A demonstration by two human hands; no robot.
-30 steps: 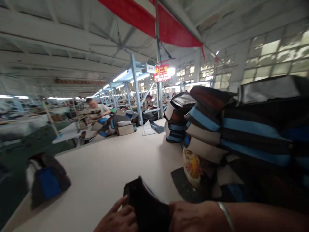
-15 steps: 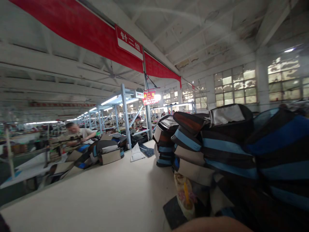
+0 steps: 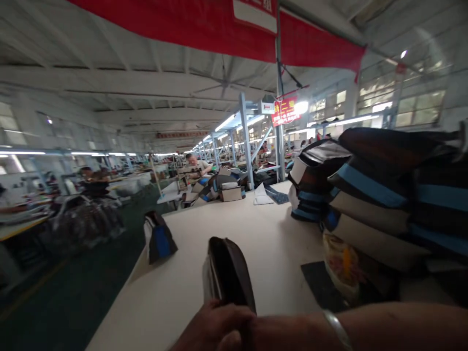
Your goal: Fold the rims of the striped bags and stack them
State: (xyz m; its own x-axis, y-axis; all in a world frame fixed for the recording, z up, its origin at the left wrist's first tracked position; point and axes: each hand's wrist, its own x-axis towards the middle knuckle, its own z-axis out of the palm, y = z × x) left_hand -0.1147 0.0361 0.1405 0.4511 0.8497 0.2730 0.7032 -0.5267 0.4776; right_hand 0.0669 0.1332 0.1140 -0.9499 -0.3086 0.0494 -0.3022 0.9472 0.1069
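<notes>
At the bottom middle, my left hand [image 3: 212, 324] has its fingers closed at the lower end of a dark sewn fabric piece [image 3: 232, 273] with a pale inner side, standing on edge over the white table. My right arm comes in from the right, a silver bracelet [image 3: 337, 329] round it. The right hand [image 3: 266, 329] meets the left at the same piece; its fingers are hidden. Farther left, near the table's edge, another black, blue and white sewn piece [image 3: 161, 237] stands by itself.
Tall stacks of black, blue and beige sewn pieces [image 3: 373, 214] fill the table's right side. By them lie a yellowish bag [image 3: 341, 265] and a dark flat sheet [image 3: 318, 285]. A heap of pieces [image 3: 228, 185], a metal post [image 3: 245, 141] and a person [image 3: 197, 165] are beyond.
The view has swung left and down. Both hands and the dark fabric piece have come into sight at the bottom; before, only a bit of arm showed.
</notes>
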